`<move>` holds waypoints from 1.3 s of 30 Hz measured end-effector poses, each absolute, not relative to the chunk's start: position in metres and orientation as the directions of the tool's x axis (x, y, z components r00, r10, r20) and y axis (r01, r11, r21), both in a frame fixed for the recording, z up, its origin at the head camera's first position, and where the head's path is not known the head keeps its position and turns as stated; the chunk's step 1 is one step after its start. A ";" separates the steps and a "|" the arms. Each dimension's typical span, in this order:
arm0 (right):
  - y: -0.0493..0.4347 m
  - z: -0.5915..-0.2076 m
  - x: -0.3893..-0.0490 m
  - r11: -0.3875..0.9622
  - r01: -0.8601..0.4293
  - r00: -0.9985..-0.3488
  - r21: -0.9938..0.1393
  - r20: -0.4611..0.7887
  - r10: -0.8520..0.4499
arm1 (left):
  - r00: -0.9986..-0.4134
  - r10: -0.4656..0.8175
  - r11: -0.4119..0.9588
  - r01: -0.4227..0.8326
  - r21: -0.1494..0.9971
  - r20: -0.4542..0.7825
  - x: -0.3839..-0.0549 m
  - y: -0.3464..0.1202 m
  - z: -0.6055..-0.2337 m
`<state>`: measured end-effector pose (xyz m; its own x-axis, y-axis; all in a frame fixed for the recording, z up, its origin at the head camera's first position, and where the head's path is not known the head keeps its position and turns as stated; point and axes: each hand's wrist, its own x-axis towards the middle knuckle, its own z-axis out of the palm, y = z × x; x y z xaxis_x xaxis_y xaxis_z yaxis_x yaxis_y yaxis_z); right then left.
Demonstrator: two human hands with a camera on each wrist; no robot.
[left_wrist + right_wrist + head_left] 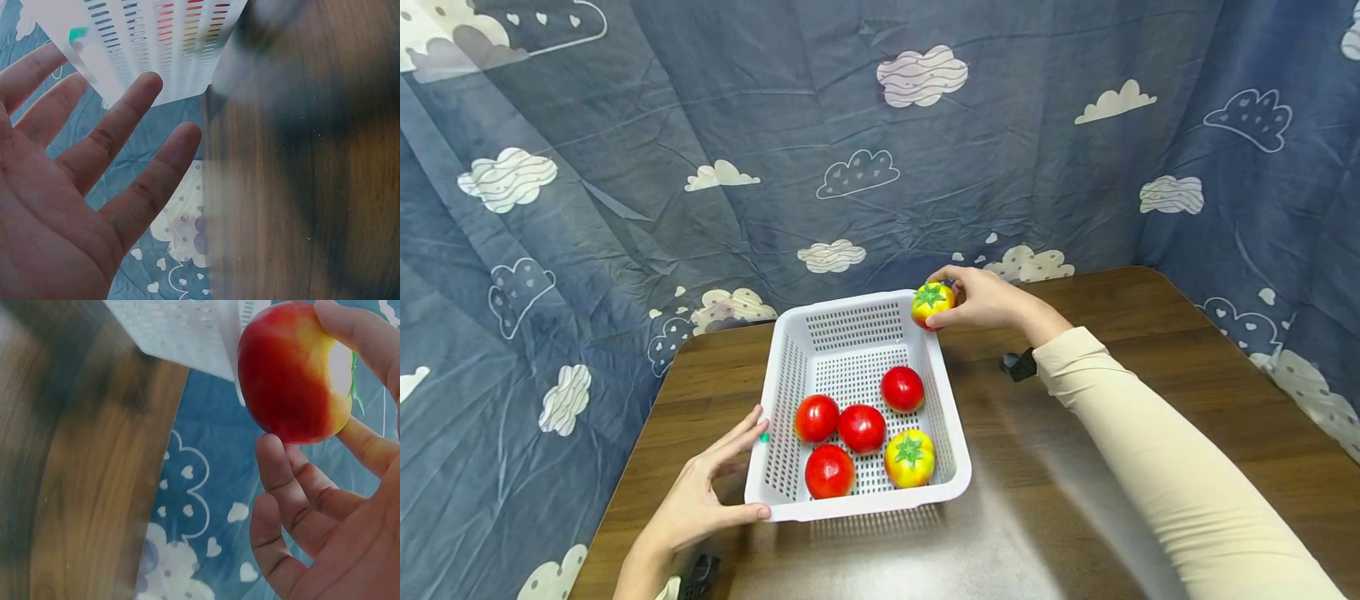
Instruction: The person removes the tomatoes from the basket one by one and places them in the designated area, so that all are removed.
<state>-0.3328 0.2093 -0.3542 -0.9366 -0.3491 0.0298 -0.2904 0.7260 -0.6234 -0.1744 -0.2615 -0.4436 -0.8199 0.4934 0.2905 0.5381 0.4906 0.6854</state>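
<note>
A white plastic basket (pixel 857 506) with slotted walls stands on the wooden table. Inside lie several red tomatoes (pixel 862 429) and one yellow tomato (pixel 910 458) with a green leafy top. My right hand (pixel 988 302) pinches another tomato (pixel 933 305), yellow and red with a green top, at the basket's far right corner. In the right wrist view this tomato (pixel 294 375) sits between thumb and fingers, its red underside toward the camera. At the basket's near left corner, my left hand (pixel 696 500) has its fingers spread, with thumb and fingertips at the rim.
The brown table (pixel 1037 500) reaches out on both sides of the basket. A dark blue curtain (pixel 775 108) with white clouds hangs behind and beside it. A black wrist device (pixel 1018 365) shows beneath the right forearm. A green spot (pixel 764 437) marks the basket's left rim.
</note>
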 end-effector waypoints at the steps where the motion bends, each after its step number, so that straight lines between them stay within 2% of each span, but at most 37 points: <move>1: 0.211 -0.354 -0.333 0.730 -0.284 -0.939 -0.622 0.026 -0.344 | -0.819 0.494 0.491 0.539 0.684 0.292 -0.174 -0.262 -0.444; 14: 0.234 -0.365 -0.336 0.766 -0.256 -0.950 -0.590 0.008 -0.311 | -0.812 0.495 0.495 0.556 0.667 0.309 -0.174 -0.261 -0.444; 21: 0.245 -0.380 -0.335 0.754 -0.252 -0.951 -0.606 0.011 -0.309 | -0.817 0.492 0.499 0.547 0.673 0.299 -0.174 -0.261 -0.444; 27: 0.253 -0.395 -0.335 0.782 -0.212 -0.962 -0.587 -0.015 -0.272 | -0.829 0.489 0.507 0.525 0.684 0.274 -0.175 -0.262 -0.445; 39: 0.265 -0.423 -0.337 0.815 -0.208 -0.959 -0.541 -0.050 -0.279 | -0.827 0.492 0.499 0.524 0.690 0.273 -0.175 -0.262 -0.443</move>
